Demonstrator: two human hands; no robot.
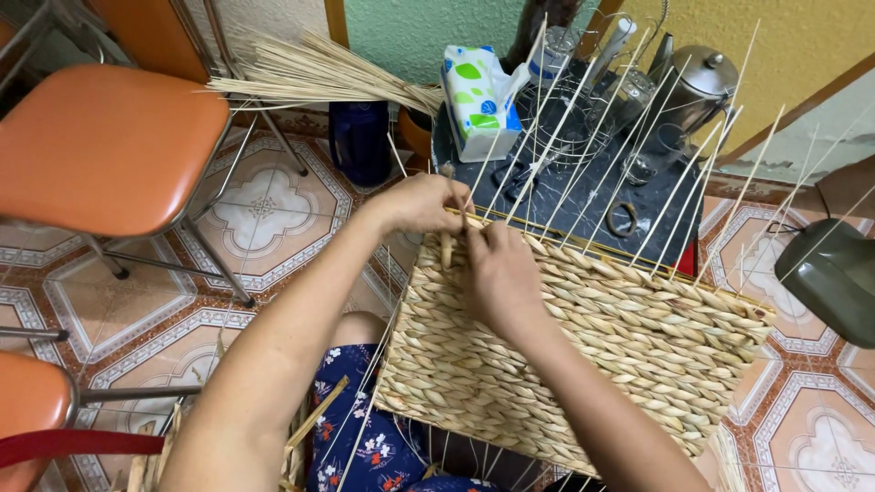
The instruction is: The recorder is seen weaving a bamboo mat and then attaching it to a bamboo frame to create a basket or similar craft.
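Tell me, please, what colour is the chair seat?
The chair seat is orange, seen in the head view.

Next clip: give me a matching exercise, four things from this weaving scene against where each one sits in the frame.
Things:
1. woven panel
2. orange chair seat
3. tissue pack
4. metal kettle

Places:
A. upper right, on the dark tray
B. upper left, on the tiled floor
C. under both hands, across the lap
D. top centre, left end of the tray

Pairs: 1-C, 2-B, 3-D, 4-A. The left hand and right hand pinch a strand at the panel's upper edge.
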